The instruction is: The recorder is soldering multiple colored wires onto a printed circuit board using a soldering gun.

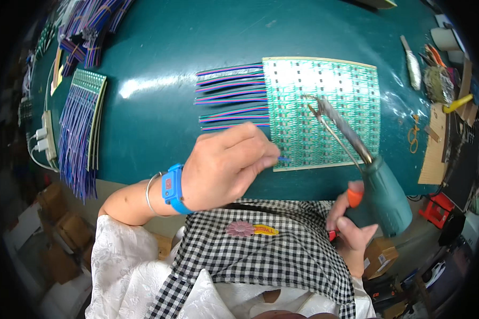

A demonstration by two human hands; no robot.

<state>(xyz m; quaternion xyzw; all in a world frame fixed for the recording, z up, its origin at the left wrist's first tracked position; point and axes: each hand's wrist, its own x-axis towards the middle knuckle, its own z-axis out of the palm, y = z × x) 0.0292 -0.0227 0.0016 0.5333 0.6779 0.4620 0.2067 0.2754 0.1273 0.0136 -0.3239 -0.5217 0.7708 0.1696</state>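
Note:
A panel of small green circuit boards (351, 127) lies on the teal table. Several short multicoloured ribbon wires (231, 87) stick out from its left edge. My left hand (223, 162) is closed in a pinch at that edge, lower down; a bit of blue ribbon wire (284, 159) shows past its fingertips. My right hand (351, 234) grips a green soldering gun (386, 196), with a finger at the orange trigger. The gun's metal barrel and thin solder feed tube point over the panel; whether the tip touches it I cannot tell.
Wired board panels (82, 117) are stacked at the left, near a power strip (49, 139) with white plugs. Bundles of ribbon wire (93, 24) lie at the far left. Along the right edge are scissors (413, 135), cardboard (432, 151) and a white tube-like tool (411, 64).

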